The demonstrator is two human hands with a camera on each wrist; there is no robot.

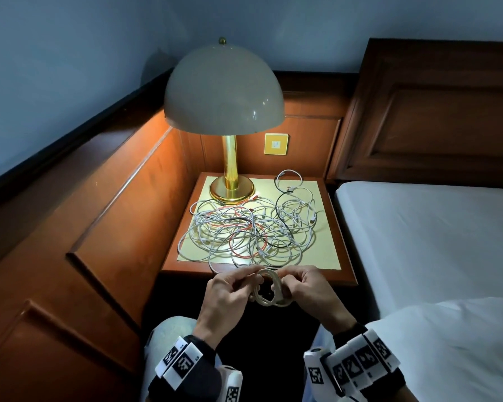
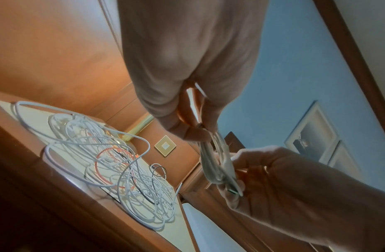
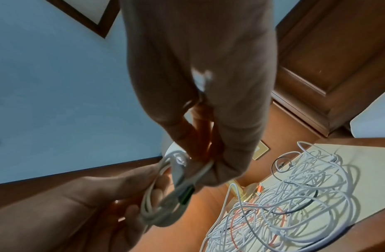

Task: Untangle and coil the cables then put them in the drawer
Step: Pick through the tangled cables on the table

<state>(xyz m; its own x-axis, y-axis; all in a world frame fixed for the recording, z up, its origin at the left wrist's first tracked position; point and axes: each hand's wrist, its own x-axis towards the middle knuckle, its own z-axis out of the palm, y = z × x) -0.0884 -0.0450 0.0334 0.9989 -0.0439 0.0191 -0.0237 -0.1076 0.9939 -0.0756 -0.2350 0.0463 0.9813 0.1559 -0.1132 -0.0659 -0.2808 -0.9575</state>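
Observation:
A small coil of white cable point(image 1: 269, 288) hangs between both hands in front of the nightstand's near edge. My left hand point(image 1: 230, 288) pinches its left side; my right hand point(image 1: 299, 285) grips the right side, where a plug end with a green tip point(image 3: 187, 194) shows. The same coil point(image 2: 215, 163) runs from my left hand's fingers point(image 2: 187, 129) down to the right hand. A tangle of white, orange and black cables point(image 1: 247, 227) lies on the nightstand point(image 1: 343, 256). No drawer is visible.
A brass lamp point(image 1: 230, 169) with a dome shade stands at the nightstand's back left. A small loose cable loop point(image 1: 289, 181) lies at the back right. Wood panelling encloses the left and rear; a bed point(image 1: 433, 227) with white sheets lies to the right.

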